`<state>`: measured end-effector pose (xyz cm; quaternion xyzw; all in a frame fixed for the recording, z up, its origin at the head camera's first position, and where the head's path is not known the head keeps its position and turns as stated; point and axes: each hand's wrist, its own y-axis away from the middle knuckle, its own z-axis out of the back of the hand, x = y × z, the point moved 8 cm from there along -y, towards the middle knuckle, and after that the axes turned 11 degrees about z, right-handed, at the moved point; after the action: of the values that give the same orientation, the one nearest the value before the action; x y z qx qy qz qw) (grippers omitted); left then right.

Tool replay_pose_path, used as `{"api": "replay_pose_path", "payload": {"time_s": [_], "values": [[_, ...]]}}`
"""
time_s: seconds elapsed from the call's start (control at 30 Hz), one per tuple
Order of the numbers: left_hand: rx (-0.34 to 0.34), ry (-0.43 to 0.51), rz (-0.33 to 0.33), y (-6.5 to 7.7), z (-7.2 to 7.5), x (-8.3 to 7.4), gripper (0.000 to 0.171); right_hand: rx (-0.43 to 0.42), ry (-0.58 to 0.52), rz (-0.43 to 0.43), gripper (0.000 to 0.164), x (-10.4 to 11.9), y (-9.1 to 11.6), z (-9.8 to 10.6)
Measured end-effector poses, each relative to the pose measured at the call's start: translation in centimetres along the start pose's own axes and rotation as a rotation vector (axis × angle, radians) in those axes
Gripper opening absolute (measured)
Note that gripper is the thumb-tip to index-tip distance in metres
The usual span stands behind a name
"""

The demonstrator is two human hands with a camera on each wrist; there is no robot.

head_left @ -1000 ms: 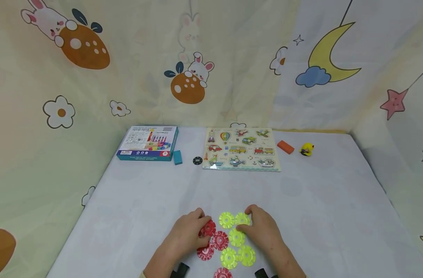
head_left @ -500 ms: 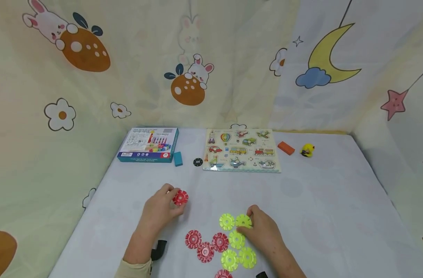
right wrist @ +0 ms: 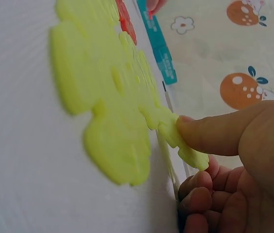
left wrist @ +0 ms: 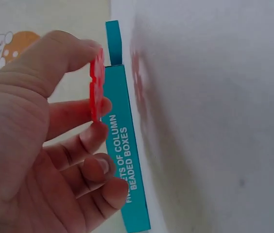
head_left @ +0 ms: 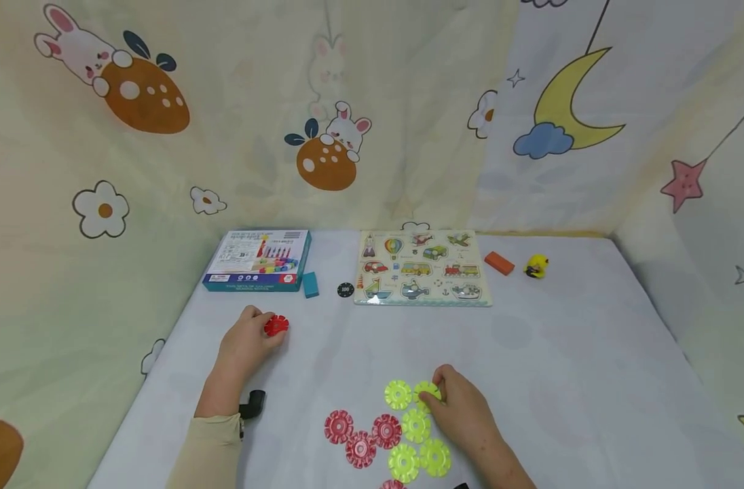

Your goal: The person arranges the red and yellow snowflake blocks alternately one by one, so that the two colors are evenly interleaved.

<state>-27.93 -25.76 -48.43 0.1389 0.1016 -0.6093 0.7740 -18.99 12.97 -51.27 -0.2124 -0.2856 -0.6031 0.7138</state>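
Observation:
My left hand pinches a red notched plastic disc between thumb and fingers, towards the back left. The left wrist view shows this disc on edge, apart from the white tabletop, with its shadow beside it. My right hand pinches a yellow-green notched disc at the upper right of a yellow-green group; in the right wrist view that disc looks slightly tilted. Several more yellow-green discs lie flat beside it. To their left lie red discs, one cut off by the lower frame edge.
A teal-edged box stands at the back left, with a teal block by it. Further right are a black chip, a picture puzzle board, an orange block and a yellow duck figure. Printed cloth walls surround the table.
My left hand has lifted a red disc from the red group and carried it back and to the left. My right hand has stayed nearly in place at the yellow-green disc.

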Motion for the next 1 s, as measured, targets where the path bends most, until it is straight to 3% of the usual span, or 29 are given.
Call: {"api": "replay_pose_path", "payload": {"time_s": [0.27, 0.43, 0.67, 0.83, 1.0], "values": [[0.063, 0.007, 0.065, -1.4, -0.8, 1.4, 0.066, -0.065, -0.057, -0.007, 0.023, -0.2, 0.0, 0.7], [0.113, 0.011, 0.101, -1.6, -1.2, 1.9, 0.067, -0.054, -0.150, 0.028, 0.017, -0.4, -0.1, 0.7], [0.142, 0.059, 0.137, -1.4, -1.3, 1.8, 0.068, 0.019, -0.387, 0.015, 0.036, 0.2, -0.4, 1.3], [0.138, 0.068, 0.129, -1.4, -1.3, 1.9, 0.067, -0.009, -0.391, 0.028, 0.049, 1.7, -1.1, 3.0], [0.146, 0.101, 0.131, -1.4, -1.5, 2.5, 0.069, -0.057, -0.430, 0.074, 0.050, 3.4, -2.3, 4.3]]}}
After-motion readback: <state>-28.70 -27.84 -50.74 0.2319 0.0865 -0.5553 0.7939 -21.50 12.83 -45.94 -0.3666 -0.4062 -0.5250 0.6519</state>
